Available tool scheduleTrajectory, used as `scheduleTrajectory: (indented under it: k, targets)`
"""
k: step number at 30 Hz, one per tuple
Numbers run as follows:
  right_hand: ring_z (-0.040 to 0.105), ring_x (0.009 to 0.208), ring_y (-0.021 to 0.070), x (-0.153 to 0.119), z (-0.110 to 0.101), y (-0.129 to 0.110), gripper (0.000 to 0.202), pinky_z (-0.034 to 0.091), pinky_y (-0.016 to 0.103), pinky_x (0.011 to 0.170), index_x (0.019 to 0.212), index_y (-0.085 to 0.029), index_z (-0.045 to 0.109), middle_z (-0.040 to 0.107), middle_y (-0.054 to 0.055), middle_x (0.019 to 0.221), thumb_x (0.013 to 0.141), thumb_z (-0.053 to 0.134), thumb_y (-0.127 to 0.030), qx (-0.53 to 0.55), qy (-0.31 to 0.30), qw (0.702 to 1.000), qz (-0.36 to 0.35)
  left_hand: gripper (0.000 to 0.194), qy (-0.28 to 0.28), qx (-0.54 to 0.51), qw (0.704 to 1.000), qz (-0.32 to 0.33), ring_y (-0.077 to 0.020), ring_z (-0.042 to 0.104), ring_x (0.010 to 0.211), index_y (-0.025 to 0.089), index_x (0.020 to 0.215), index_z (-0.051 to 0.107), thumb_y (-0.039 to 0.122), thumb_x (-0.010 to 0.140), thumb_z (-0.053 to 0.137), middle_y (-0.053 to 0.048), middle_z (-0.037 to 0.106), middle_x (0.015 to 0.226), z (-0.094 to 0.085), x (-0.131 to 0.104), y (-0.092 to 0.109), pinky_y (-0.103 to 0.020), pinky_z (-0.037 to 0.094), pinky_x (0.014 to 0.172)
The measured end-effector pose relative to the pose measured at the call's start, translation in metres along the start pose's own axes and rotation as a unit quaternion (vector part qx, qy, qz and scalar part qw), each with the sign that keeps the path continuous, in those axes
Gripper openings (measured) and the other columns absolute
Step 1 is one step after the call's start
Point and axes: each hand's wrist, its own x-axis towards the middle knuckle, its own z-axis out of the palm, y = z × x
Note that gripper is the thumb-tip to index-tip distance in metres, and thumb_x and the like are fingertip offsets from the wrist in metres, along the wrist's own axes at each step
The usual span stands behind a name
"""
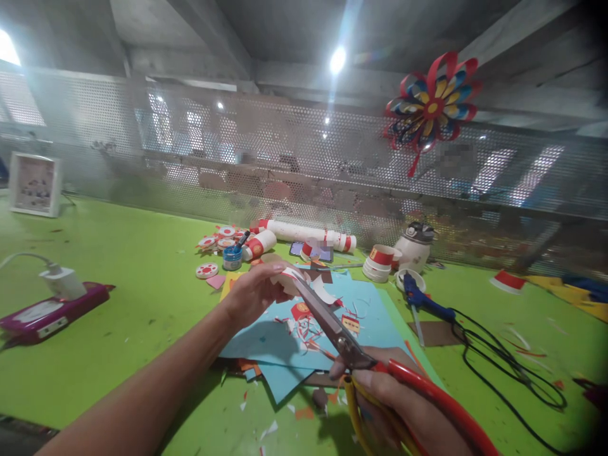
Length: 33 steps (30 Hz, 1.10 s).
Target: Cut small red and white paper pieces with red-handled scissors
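My right hand [389, 399] is closed round the red and yellow handles of a large pair of scissors [327, 316], whose blades point up and to the left. Between the fingers of my left hand [254, 288] is a white paper piece [287, 278] with some red on it. The scissor tips meet this piece; whether the blades are fully closed on it I cannot tell. Below both hands lie blue paper sheets [256, 339] strewn with thin red and white paper scraps [306, 326]. A curled white strip [323, 291] is just behind the blades.
A blue glue gun [427, 301] with a black cord lies at right, near a white and red cup [380, 259] and a lidded jar [415, 247]. Behind are a long white tube [304, 233] and a blue pot [232, 256]. A purple power strip [54, 313] sits at left.
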Motion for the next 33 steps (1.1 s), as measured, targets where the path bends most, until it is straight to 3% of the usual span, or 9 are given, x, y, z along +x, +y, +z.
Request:
scheduleTrajectory:
  k: [4, 10, 16, 19, 24, 30, 33]
  targets:
    - [0.049, 0.056, 0.0144, 0.0, -0.003, 0.001, 0.025, 0.039, 0.027, 0.053, 0.1, -0.02, 0.065, 0.058, 0.001, 0.067, 0.085, 0.054, -0.037, -0.046, 0.027, 0.999, -0.014, 0.028, 0.003, 0.005, 1.0, 0.007, -0.0163, 0.053, 0.07, 0.011, 0.079, 0.07, 0.029, 0.076, 0.05, -0.008, 0.065, 0.078, 0.002, 0.0, 0.002, -0.029, 0.043, 0.068]
    - [0.053, 0.051, 0.0188, -0.001, -0.006, -0.002, 0.021, 0.041, 0.031, 0.052, 0.097, -0.025, 0.068, 0.057, -0.001, 0.051, 0.079, 0.064, -0.036, 0.022, -0.023, 0.999, -0.039, 0.027, 0.005, 0.012, 1.0, 0.002, -0.0192, 0.056, 0.075, 0.01, 0.078, 0.069, 0.029, 0.076, 0.049, -0.01, 0.064, 0.078, 0.004, -0.001, 0.005, -0.031, 0.043, 0.069]
    - [0.051, 0.052, 0.0117, -0.002, -0.005, -0.001, 0.025, 0.043, 0.023, 0.052, 0.093, -0.016, 0.069, 0.059, 0.0, 0.062, 0.078, 0.064, -0.036, 0.056, -0.024, 0.998, -0.032, 0.028, 0.009, 0.024, 1.0, 0.003, -0.0202, 0.055, 0.076, 0.009, 0.079, 0.068, 0.029, 0.075, 0.048, -0.012, 0.064, 0.081, 0.004, -0.002, 0.006, -0.032, 0.043, 0.068]
    - [0.056, 0.058, 0.0142, -0.003, -0.007, 0.0, 0.023, 0.047, 0.024, 0.056, 0.088, -0.016, 0.07, 0.06, 0.002, 0.064, 0.079, 0.063, -0.036, 0.051, -0.03, 0.998, -0.021, 0.028, 0.006, 0.039, 0.999, 0.003, -0.0195, 0.054, 0.073, 0.009, 0.077, 0.067, 0.029, 0.074, 0.047, -0.012, 0.062, 0.079, 0.006, -0.002, 0.007, -0.03, 0.041, 0.064]
    - [0.062, 0.078, 0.0208, -0.003, -0.014, 0.001, 0.03, 0.051, 0.029, 0.07, 0.103, -0.019, 0.068, 0.066, 0.006, 0.084, 0.081, 0.06, -0.037, 0.027, -0.017, 0.999, -0.008, 0.028, 0.004, 0.043, 0.999, 0.007, -0.0176, 0.053, 0.07, 0.01, 0.076, 0.067, 0.03, 0.074, 0.048, -0.01, 0.061, 0.077, 0.008, -0.002, 0.005, -0.028, 0.039, 0.061]
    - [0.061, 0.076, 0.0197, -0.002, -0.018, 0.002, 0.029, 0.052, 0.028, 0.071, 0.1, -0.02, 0.07, 0.068, 0.006, 0.085, 0.082, 0.06, -0.039, -0.032, 0.001, 0.999, -0.023, 0.027, 0.021, 0.047, 0.999, 0.005, -0.0161, 0.052, 0.069, 0.011, 0.076, 0.067, 0.031, 0.073, 0.051, -0.008, 0.061, 0.076, 0.006, -0.002, 0.004, -0.027, 0.039, 0.06]
    - [0.061, 0.084, 0.0222, -0.003, -0.02, -0.001, 0.027, 0.052, 0.029, 0.074, 0.1, -0.021, 0.071, 0.069, 0.006, 0.091, 0.08, 0.063, -0.038, -0.057, 0.013, 0.998, -0.036, 0.027, 0.023, 0.052, 0.998, 0.003, -0.0165, 0.053, 0.071, 0.011, 0.077, 0.068, 0.032, 0.073, 0.051, -0.008, 0.061, 0.078, 0.006, -0.002, 0.003, -0.027, 0.039, 0.061]
